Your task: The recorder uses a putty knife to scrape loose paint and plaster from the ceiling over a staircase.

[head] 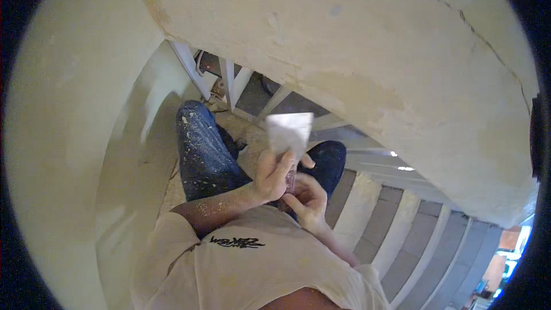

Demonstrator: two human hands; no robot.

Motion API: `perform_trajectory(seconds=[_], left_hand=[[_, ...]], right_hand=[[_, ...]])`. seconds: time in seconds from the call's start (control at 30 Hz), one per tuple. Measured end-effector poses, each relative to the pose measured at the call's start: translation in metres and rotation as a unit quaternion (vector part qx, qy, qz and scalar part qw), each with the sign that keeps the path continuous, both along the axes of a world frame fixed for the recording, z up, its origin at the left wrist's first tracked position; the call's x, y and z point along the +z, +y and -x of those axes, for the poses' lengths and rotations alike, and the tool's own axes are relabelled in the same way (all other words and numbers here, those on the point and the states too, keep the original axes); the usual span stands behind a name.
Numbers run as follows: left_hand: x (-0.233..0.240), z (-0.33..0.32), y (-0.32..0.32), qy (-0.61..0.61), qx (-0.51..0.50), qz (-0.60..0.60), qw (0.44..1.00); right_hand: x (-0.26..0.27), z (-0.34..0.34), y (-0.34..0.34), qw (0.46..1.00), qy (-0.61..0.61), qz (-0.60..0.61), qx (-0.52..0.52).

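Note:
A wide putty knife (289,131) points away from my body above my lap, its blade pale and slightly blurred. My left hand (272,176) is around the upper part of its reddish handle, close below the blade. Lower down, my right hand (309,200) has its fingers curled, with thumb and fingertips at the handle's lower end. The hands partly cover the handle. Beneath them are my bent knees in blue jeans (206,150), spotted with pale splashes on the left leg.
A patchy, sloping plastered surface (344,51) with a long crack hangs close ahead and to the right. A smooth pale wall (73,137) rises at left. White balusters (227,84) stand beyond my knees. Stairs with grey treads (383,211) descend at right.

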State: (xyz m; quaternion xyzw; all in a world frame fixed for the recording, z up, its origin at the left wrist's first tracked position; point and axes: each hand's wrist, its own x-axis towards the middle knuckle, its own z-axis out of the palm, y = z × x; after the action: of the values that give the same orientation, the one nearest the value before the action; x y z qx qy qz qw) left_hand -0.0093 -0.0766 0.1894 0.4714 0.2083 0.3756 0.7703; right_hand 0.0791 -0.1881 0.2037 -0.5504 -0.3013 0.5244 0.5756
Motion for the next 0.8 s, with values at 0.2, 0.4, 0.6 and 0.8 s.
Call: perform_trajectory(seconds=[0.2,0.4,0.6,0.8], left_hand=[[-0.003,0.005,0.016,0.091,-0.055,-0.144,0.984],[-0.005,0.032,0.02,0.081,-0.088,-0.028,0.992],[-0.001,0.042,0.023,0.039,-0.032,-0.082,0.995],[0.001,0.048,0.036,0.225,-0.024,-0.131,0.965]], right_hand=[[0.002,-0.01,0.034,0.994,0.085,-0.062,0.019],[0.006,0.001,0.064,0.996,0.091,0.016,0.0],[0.022,0.01,0.105,0.994,0.011,-0.086,-0.065],[0.053,0.021,0.141,0.981,0.107,-0.117,-0.112]])
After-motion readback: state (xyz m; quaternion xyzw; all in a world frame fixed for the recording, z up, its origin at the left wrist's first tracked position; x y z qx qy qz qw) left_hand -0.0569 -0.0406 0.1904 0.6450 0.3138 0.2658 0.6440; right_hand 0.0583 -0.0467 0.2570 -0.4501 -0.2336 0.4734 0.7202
